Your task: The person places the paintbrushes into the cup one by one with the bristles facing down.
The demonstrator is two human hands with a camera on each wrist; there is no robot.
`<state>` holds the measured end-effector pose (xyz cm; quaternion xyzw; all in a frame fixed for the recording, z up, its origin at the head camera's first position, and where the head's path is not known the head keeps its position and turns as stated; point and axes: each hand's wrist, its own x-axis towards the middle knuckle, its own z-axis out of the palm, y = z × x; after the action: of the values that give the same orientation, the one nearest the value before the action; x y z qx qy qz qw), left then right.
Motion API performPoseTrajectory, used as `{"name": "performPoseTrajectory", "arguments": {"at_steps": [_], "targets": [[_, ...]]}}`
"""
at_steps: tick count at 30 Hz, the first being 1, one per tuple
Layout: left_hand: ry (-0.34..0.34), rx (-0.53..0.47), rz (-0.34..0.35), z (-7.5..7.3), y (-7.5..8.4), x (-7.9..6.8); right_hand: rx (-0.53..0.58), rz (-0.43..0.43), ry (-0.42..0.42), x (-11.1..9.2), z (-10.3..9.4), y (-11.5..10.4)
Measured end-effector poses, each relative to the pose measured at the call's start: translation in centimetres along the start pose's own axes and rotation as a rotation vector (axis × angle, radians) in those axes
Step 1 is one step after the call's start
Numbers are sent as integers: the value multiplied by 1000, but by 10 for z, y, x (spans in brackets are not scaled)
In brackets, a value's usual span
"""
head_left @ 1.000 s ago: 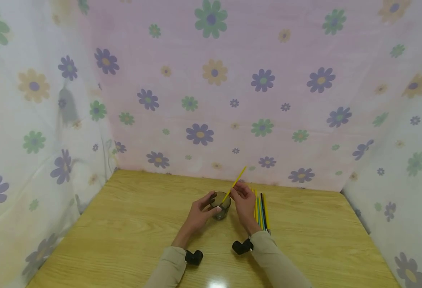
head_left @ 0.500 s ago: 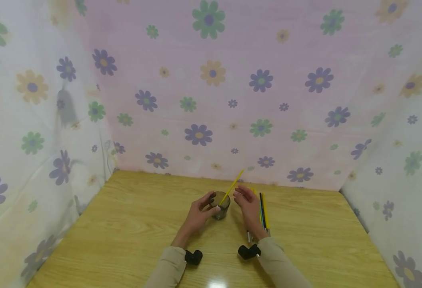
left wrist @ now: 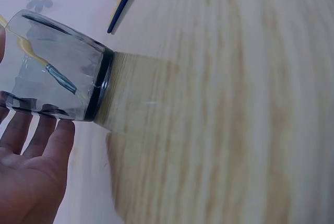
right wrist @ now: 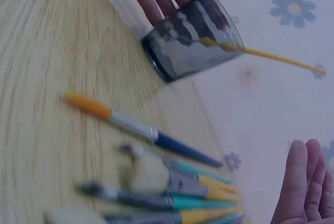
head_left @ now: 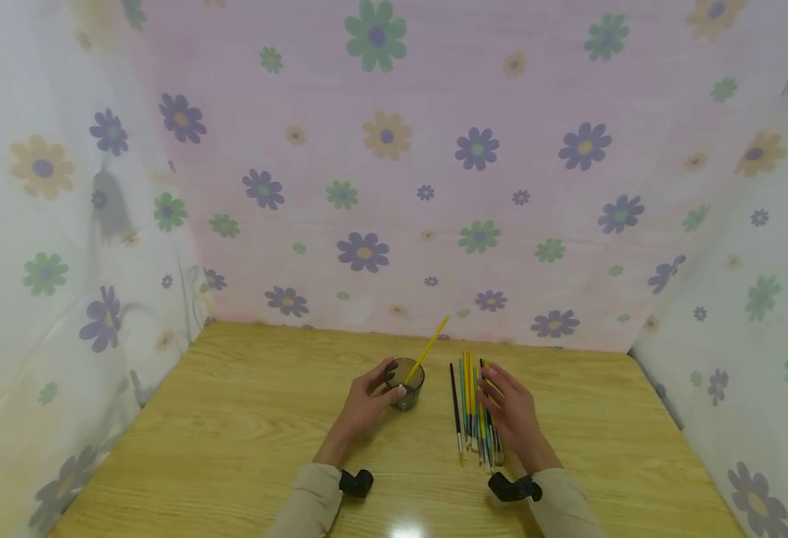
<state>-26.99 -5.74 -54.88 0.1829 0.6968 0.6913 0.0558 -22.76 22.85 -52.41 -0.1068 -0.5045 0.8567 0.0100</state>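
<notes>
My left hand (head_left: 361, 411) grips a smoky tinted glass tumbler (head_left: 405, 401), fingers on one side and thumb at the rim. Inside leans a yellow paintbrush (head_left: 431, 342), bristle end down and handle jutting up to the right; through the glass in the left wrist view its metal ferrule (left wrist: 61, 78) shows. My right hand (head_left: 516, 412) hovers at the right side of a bunch of paintbrushes (head_left: 470, 385), fingers loosely extended and holding nothing. In the right wrist view its fingers (right wrist: 296, 182) show at the lower right corner.
The brushes lie side by side, bristles toward me, with yellow, teal and dark handles. A dark blue brush (right wrist: 185, 151) with orange bristles lies slightly apart at their left. Flowered cloth (head_left: 394, 187) hangs behind and beside the wooden table (head_left: 246, 418).
My right hand has let go of the yellow paintbrush, leaving it leaning in the tumbler, and moved right over the brush bunch. The left hand has kept its hold on the tumbler.
</notes>
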Motion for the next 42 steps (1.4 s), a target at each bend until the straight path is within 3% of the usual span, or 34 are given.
{"name": "performPoseTrajectory", "arguments": {"at_steps": [8,17,31,42], "targets": [[9,5,-1,0,2,-2,25,56,-31,-7,-38,-12],[7,-2,-9,0,1,-1,-115,145,1,0,-61,-16],[2,13,2,0,3,0,-436,162,47,9,-51,-18],[7,5,-7,1,3,-1,-721,80,95,12,-35,-16]]}}
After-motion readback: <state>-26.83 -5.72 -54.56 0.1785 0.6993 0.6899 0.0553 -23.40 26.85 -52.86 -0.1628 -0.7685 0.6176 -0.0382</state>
